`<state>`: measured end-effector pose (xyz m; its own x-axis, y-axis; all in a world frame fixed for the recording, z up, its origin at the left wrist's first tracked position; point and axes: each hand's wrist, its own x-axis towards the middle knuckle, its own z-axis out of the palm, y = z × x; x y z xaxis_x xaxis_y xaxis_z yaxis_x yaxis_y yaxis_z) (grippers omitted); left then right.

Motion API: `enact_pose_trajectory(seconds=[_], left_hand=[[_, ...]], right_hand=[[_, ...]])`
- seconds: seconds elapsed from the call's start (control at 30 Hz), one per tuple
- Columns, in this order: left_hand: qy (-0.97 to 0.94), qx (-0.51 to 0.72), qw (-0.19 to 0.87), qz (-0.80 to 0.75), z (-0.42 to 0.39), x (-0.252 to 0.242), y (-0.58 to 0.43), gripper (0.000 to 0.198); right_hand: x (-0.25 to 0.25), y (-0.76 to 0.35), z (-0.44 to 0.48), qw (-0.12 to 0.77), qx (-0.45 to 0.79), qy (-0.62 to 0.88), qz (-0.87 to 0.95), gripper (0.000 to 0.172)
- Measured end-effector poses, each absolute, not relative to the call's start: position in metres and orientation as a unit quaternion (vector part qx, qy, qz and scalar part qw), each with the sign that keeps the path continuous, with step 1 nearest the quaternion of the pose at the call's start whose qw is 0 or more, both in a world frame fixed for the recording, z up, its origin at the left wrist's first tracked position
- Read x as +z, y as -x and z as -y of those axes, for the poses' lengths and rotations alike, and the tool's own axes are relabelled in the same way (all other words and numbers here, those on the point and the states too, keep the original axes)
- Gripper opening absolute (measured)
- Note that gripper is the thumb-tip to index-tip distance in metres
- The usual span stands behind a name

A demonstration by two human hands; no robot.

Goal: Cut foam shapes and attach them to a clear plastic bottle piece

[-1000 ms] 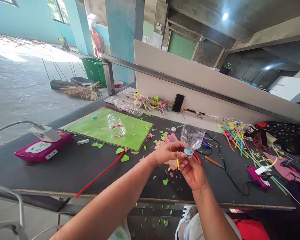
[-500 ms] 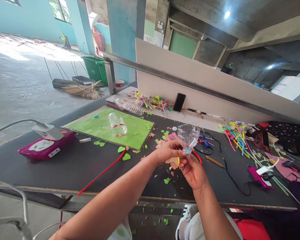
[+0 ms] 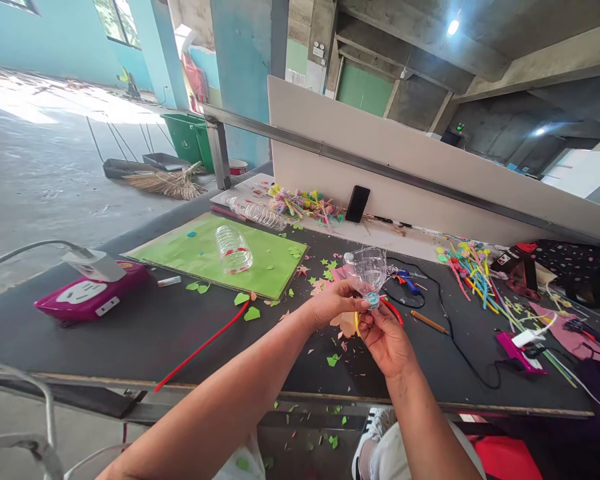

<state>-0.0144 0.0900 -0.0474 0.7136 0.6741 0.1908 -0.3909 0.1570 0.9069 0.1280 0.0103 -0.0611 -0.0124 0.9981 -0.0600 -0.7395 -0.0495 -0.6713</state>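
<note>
Both hands meet over the middle of the black worktable (image 3: 130, 333). My left hand (image 3: 333, 305) pinches the neck of a cut-off clear plastic bottle top (image 3: 367, 270), held upside down with its open end up. My right hand (image 3: 386, 341) is closed under it, fingers at the blue cap end. Under the hands lie a pink paper piece (image 3: 344, 275) and a red loop (image 3: 394, 312).
A green sheet (image 3: 195, 257) carries a clear bottle half (image 3: 233, 249). A whole bottle (image 3: 260, 215), a phone (image 3: 357, 204), coloured sticks (image 3: 473, 270), a glue gun (image 3: 407, 278), a pencil (image 3: 429, 323), a magenta power strip (image 3: 87, 299) and a red wire (image 3: 205, 345) lie around. Green scraps litter the table.
The bottle top has come down and slightly left, closer to the table, with both hands still on its neck.
</note>
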Motion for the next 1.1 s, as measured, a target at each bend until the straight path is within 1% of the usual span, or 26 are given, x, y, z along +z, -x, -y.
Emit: enact_pose_trajectory(seconds=[0.3, 0.43, 0.67, 0.8, 0.9, 1.1], left_hand=[[-0.562, 0.366, 0.728, -0.142, -0.091, -0.051, 0.012, 0.043], [-0.589, 0.357, 0.711, -0.145, -0.091, -0.05, 0.013, 0.038], [-0.633, 0.321, 0.69, -0.143, -0.093, -0.048, 0.016, 0.034], [-0.653, 0.31, 0.672, -0.159, -0.096, -0.053, 0.017, 0.038], [-0.675, 0.307, 0.649, -0.173, -0.098, -0.055, 0.017, 0.039], [-0.716, 0.298, 0.612, -0.155, -0.099, -0.053, 0.016, 0.032]], right_hand=[[-0.061, -0.135, -0.011, 0.646, 0.657, 0.312, 0.231, 0.027], [-0.061, -0.133, -0.01, 0.639, 0.661, 0.316, 0.232, 0.028], [-0.053, -0.137, -0.007, 0.597, 0.669, 0.336, 0.289, 0.023], [-0.049, -0.143, -0.007, 0.561, 0.679, 0.36, 0.308, 0.026], [-0.045, -0.149, -0.005, 0.538, 0.685, 0.374, 0.32, 0.024], [-0.04, -0.156, 0.001, 0.508, 0.699, 0.36, 0.351, 0.024]])
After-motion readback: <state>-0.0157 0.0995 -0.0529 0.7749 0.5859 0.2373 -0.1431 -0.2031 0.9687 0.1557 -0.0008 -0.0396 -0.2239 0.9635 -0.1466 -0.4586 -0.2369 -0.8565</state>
